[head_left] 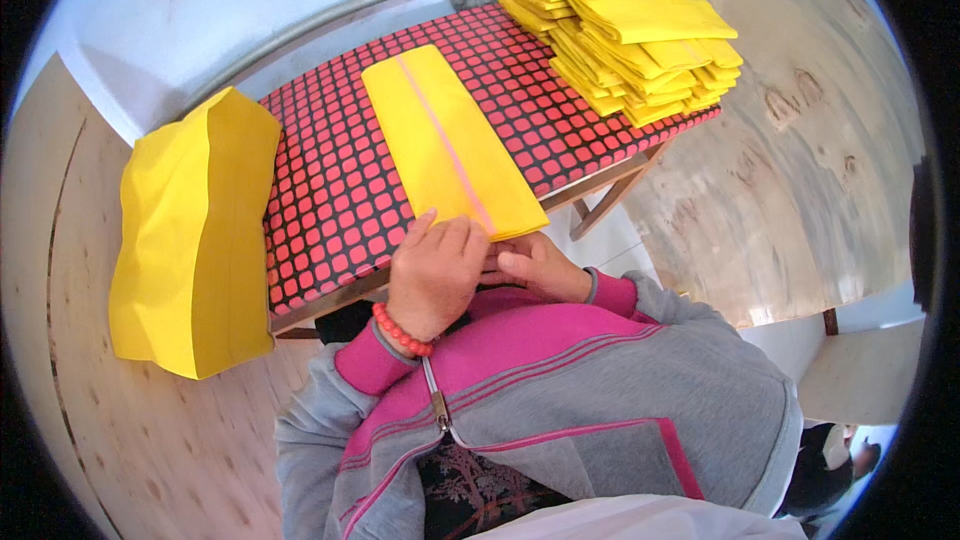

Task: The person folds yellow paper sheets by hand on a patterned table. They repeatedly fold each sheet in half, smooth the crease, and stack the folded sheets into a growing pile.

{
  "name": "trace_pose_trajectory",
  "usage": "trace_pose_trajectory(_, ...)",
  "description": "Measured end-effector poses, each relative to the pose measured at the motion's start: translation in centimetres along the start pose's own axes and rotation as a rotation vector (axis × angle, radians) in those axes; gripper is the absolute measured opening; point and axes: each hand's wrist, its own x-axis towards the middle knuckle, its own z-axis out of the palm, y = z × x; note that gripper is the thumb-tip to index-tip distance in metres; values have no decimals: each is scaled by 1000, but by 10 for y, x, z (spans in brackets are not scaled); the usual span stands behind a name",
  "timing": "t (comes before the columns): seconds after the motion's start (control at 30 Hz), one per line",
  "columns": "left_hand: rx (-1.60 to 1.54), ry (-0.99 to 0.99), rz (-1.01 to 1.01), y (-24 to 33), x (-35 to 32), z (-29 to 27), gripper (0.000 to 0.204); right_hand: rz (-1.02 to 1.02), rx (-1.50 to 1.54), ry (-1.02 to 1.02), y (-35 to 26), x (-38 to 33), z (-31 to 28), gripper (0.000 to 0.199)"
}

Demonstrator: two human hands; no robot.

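A long flat piece of folded yellow cloth [425, 135] with a pink strip down its length lies on the padded table, its near end at the front edge. My left hand [435, 265], a red bead bracelet at the wrist, is closed on that near end with bent fingers over its left corner. Just right of it, my right hand [545, 265] is at the same end, below its edge. Its thumb points left and its fingers look curled in against the cloth, partly hidden behind my left hand.
A tall, uneven stack of folded yellow cloth pieces [640, 35] stands at the table's far right. A large yellow cloth piece [200, 240] hangs over the left side. The red-and-black patterned table top [325, 190] meets a wall with a pipe [340, 15]. A wooden board [790, 140] is at right.
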Motion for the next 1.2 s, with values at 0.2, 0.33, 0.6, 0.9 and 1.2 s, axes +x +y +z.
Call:
trace_pose_trajectory(0.2,23,27,37,24,13,15,10,-5,370,285,-10,-2,12,47)
trace_pose_trajectory(0.33,38,29,84,33,16,21,10,-11,306,442,-6,4,5,39)
trace_pose_trajectory(0.6,-213,89,59,20,6,14,26,-55,86,494,-19,-14,-13,44)
trace_pose_trajectory(0.9,-149,262,-231,-50,-10,-5,21,-115,-300,579,-59,-22,-32,45)
trace_pose_trajectory(1.2,-77,179,-397,-95,-26,7,16,-295,-507,489,-124,-17,-38,30)
